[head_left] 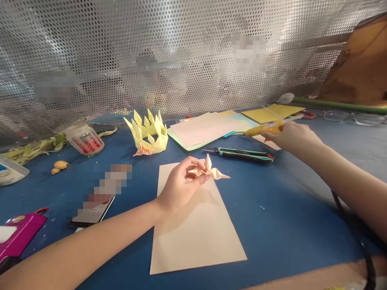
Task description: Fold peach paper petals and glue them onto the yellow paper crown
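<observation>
My left hand (183,183) pinches a small pale-peach folded paper piece (216,174) with pointed petals between thumb and fingers. It is held above a blank peach paper sheet (196,233) lying on the blue table. Out to the right, my right hand (298,136) is closed around a yellow glue gun (261,129), a little blurred, with a small orange light on its body. A teal-and-black utility knife (244,155) with its blade out rests between the two hands. Behind my left hand stands a yellow folded-paper crown (151,139) with a peach piece at its front base.
Stacked coloured paper (202,129) and a yellow sheet (275,112) lie at the back. A phone (93,209), a magenta tool (24,233) and a clear jar (86,139) are leftward. Glasses (353,117) and a black cord (347,217) are rightward. Perforated metal (193,52) closes the back.
</observation>
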{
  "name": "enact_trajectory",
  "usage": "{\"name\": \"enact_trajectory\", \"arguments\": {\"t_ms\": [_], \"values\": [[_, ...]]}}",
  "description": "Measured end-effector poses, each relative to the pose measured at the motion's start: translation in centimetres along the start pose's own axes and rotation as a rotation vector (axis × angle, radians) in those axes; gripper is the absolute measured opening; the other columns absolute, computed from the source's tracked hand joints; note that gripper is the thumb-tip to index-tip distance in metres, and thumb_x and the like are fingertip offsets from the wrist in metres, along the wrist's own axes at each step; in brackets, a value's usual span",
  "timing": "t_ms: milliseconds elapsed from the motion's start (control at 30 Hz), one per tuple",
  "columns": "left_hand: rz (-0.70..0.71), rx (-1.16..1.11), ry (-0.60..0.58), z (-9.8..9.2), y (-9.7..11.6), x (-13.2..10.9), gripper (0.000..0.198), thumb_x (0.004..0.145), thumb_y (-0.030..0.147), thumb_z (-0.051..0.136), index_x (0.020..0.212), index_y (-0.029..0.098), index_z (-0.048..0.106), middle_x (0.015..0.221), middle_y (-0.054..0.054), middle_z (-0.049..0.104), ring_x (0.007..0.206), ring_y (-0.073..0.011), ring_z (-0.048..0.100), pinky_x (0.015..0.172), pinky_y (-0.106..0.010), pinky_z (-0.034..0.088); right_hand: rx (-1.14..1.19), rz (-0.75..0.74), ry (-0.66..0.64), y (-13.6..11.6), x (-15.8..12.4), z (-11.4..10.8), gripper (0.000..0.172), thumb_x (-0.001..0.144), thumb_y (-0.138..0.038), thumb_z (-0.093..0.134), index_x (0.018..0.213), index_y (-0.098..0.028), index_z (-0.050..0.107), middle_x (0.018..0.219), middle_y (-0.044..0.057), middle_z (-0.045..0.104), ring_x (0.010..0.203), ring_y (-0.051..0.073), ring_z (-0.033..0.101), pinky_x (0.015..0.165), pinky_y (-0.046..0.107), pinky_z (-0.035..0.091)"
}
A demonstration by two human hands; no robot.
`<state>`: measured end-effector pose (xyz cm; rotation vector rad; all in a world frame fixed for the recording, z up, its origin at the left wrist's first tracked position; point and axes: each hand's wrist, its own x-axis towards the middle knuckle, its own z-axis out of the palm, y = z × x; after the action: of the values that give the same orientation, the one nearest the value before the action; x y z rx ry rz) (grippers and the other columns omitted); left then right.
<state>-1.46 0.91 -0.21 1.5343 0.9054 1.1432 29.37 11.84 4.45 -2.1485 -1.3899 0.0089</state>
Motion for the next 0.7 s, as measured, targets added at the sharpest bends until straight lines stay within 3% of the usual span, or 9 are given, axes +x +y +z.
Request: {"name": "enact_trajectory", "arguments": {"t_ms": [67, 133, 200, 267, 300, 367, 433, 533, 700], "values": [[-0.002, -0.022, -0.025, 0.1, 0.2, -0.1, 0.018, 0.086, 0.024, 0.072, 0.085, 0.022, 0.054, 0.091, 0.001, 0.067, 0.081, -0.0161, 0.069, 0.073, -0.028, 0.05, 0.086, -0.002, 0.01, -0.3, -0.2, -0.1, 0.079, 0.072, -0.04, 0.081, 0.124, 0.012, 0.053, 0.134, 0.052, 0.039, 0.131, 0.056, 0.034, 0.083, 0.057, 0.036], [0.007, -0.037, -0.041, 0.1, 0.4, -0.2, 0.019, 0.086, 0.023, 0.072, 0.084, 0.022, 0.054, 0.09, 0.002, 0.066, 0.078, -0.0145, 0.067, 0.072, -0.027, 0.05, 0.21, -0.079, -0.001, -1.1, -1.2, -0.2, 0.081, 0.076, -0.046, 0.078, 0.133, 0.006, 0.051, 0.149, 0.046, 0.026, 0.142, 0.054, 0.019, 0.094, 0.06, 0.034], [0.022, -0.049, -0.059, 0.0, 0.7, -0.4, 0.019, 0.086, 0.022, 0.072, 0.083, 0.022, 0.053, 0.087, 0.003, 0.065, 0.074, -0.0123, 0.065, 0.071, -0.026, 0.048, 0.369, -0.209, -0.111, -2.4, -2.9, -0.1, 0.068, 0.08, -0.054, 0.072, 0.129, -0.008, 0.061, 0.149, 0.031, 0.04, 0.141, 0.045, 0.031, 0.102, 0.057, 0.033], [0.039, -0.059, -0.077, 0.0, 0.8, -0.5, 0.019, 0.086, 0.022, 0.072, 0.083, 0.022, 0.054, 0.085, 0.004, 0.064, 0.072, -0.0109, 0.063, 0.071, -0.025, 0.048, 0.54, -0.349, -0.354, -3.7, -5.2, 0.2, 0.054, 0.079, -0.061, 0.069, 0.112, -0.018, 0.072, 0.124, 0.018, 0.066, 0.118, 0.034, 0.058, 0.1, 0.049, 0.042], [0.047, -0.064, -0.082, 0.0, 0.8, -0.5, 0.018, 0.087, 0.022, 0.072, 0.083, 0.022, 0.054, 0.084, 0.004, 0.063, 0.071, -0.0104, 0.062, 0.072, -0.025, 0.047, 0.619, -0.407, -0.494, -4.4, -6.5, 0.5, 0.052, 0.078, -0.065, 0.069, 0.107, -0.022, 0.074, 0.111, 0.012, 0.072, 0.109, 0.03, 0.064, 0.097, 0.047, 0.046], [0.059, -0.074, -0.085, 0.0, 0.9, -0.6, 0.017, 0.087, 0.023, 0.071, 0.084, 0.022, 0.054, 0.084, 0.005, 0.062, 0.072, -0.0099, 0.062, 0.073, -0.024, 0.047, 0.756, -0.485, -0.725, -5.4, -8.9, 1.0, 0.056, 0.073, -0.07, 0.071, 0.101, -0.022, 0.076, 0.092, 0.008, 0.075, 0.094, 0.027, 0.069, 0.087, 0.043, 0.052], [0.065, -0.086, -0.087, 0.0, 0.9, -0.5, 0.017, 0.088, 0.023, 0.07, 0.085, 0.022, 0.053, 0.083, 0.005, 0.062, 0.072, -0.0098, 0.062, 0.072, -0.024, 0.048, 0.867, -0.524, -0.884, -6.0, -10.7, 1.5, 0.052, 0.074, -0.068, 0.071, 0.092, -0.02, 0.076, 0.086, 0.007, 0.075, 0.085, 0.024, 0.07, 0.082, 0.039, 0.054], [0.07, -0.104, -0.101, -0.1, 0.9, -0.3, 0.018, 0.088, 0.024, 0.07, 0.085, 0.022, 0.052, 0.08, 0.005, 0.062, 0.072, -0.0101, 0.063, 0.072, -0.024, 0.048, 1.005, -0.525, -0.993, -6.3, -11.9, 2.0, 0.045, 0.075, -0.063, 0.074, 0.082, -0.019, 0.073, 0.079, 0.005, 0.073, 0.075, 0.019, 0.068, 0.074, 0.035, 0.053], [0.071, -0.097, -0.117, -0.2, 1.2, -0.1, 0.022, 0.085, 0.025, 0.073, 0.082, 0.022, 0.051, 0.077, 0.005, 0.061, 0.07, -0.0109, 0.063, 0.071, -0.024, 0.048, 1.159, -0.475, -1.019, -6.0, -11.9, 2.3, 0.039, 0.074, -0.057, 0.079, 0.079, -0.02, 0.07, 0.072, 0.0, 0.066, 0.066, 0.013, 0.06, 0.069, 0.031, 0.049]]}}
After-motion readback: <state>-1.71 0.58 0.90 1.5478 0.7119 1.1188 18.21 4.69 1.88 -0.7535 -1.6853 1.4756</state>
